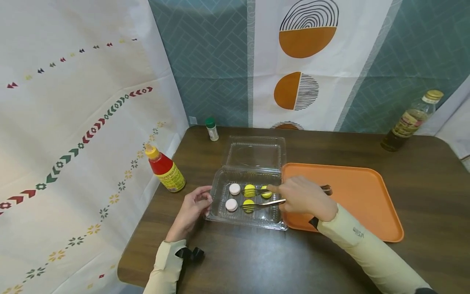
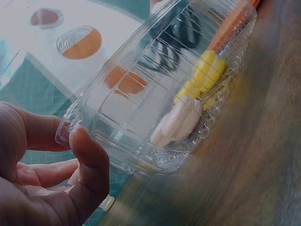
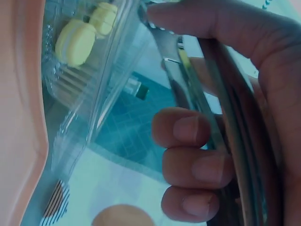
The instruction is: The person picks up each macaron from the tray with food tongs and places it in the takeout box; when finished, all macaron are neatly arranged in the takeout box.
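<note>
My left hand [image 1: 193, 209] pinches the left edge of a clear plastic container [image 1: 220, 216]; the left wrist view shows thumb and finger at its corner tab. Inside sit two pale pink macarons [image 1: 231, 205] and three yellow macarons [image 1: 249, 190]. My right hand [image 1: 306, 197] grips metal tongs [image 3: 247, 136], fingers wrapped along the handles. The tongs' two arms are spread over the container, one tip by the front yellow macaron, the other across the back yellow ones. The container's lid [image 1: 256, 154] lies folded open behind it.
An orange tray [image 1: 367, 204] lies right of the container, under my right forearm. A red-and-yellow sauce bottle [image 1: 167, 171] stands at the left, a small green-capped shaker [image 1: 211, 130] at the back, and an oil bottle [image 1: 409, 122] at the back right of the wooden table [image 1: 235, 257].
</note>
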`<control>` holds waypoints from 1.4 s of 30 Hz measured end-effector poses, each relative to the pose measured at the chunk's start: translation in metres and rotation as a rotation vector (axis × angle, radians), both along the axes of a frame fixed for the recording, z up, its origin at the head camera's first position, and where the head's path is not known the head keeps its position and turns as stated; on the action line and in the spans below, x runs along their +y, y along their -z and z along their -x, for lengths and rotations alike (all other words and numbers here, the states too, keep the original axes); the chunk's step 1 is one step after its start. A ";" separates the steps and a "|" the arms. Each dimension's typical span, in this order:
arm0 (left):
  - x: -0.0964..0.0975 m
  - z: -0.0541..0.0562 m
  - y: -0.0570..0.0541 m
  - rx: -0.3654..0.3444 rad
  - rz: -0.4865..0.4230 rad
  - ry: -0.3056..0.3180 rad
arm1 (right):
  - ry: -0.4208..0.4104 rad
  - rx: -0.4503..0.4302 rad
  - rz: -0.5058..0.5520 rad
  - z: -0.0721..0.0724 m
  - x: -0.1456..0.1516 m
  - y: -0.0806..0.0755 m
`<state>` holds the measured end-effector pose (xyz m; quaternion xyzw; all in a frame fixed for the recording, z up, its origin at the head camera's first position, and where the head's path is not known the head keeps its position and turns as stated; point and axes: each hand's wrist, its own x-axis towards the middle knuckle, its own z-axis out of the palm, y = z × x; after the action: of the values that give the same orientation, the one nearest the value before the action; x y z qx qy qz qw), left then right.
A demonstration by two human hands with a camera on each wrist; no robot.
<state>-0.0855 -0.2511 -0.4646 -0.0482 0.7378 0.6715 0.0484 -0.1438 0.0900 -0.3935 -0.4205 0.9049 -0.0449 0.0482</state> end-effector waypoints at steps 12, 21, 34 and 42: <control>0.000 0.000 -0.002 0.001 -0.012 0.013 | -0.028 0.226 0.132 -0.009 0.035 0.011; -0.001 -0.001 -0.002 -0.013 -0.005 0.009 | 0.002 0.270 0.184 -0.015 0.061 0.018; 0.001 0.001 -0.001 -0.014 -0.003 0.002 | 0.104 0.264 0.176 -0.017 0.087 0.026; 0.000 0.000 0.001 -0.005 -0.010 0.007 | 0.200 0.177 0.159 -0.023 0.101 0.028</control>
<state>-0.0859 -0.2509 -0.4652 -0.0473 0.7345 0.6749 0.0528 -0.1212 0.1906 -0.4219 -0.3330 0.9366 -0.0837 -0.0701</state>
